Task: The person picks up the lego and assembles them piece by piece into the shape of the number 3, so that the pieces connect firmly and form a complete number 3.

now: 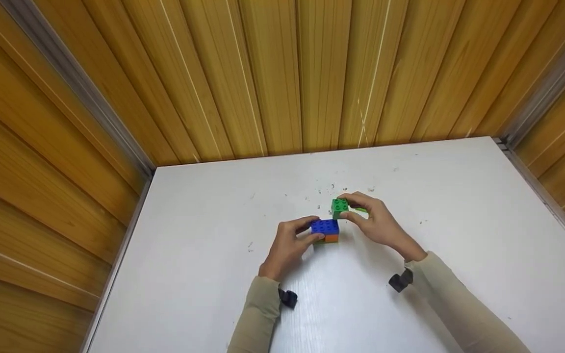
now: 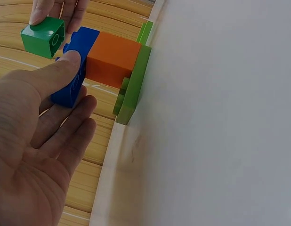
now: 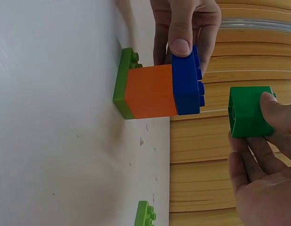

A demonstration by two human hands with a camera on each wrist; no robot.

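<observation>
while the left hand (image 1: 290, 245) pinches the flat blue plastic brick (image 1: 325, 226) topping the orange block (image 1: 331, 238) and thin green plate (image 2: 132, 84) on the white surface (image 1: 214, 255), the right hand (image 1: 378, 220) grip clamps a small green cube brick (image 1: 340, 206), studs up, held just above and beside the stack.

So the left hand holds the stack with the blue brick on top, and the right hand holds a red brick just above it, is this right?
Not quite: the brick in the right hand is green, not red, as the right wrist view shows. The rest holds: the left hand grips the stack with the blue brick on top, and the green brick hangs just above it, not yet touching.
</observation>
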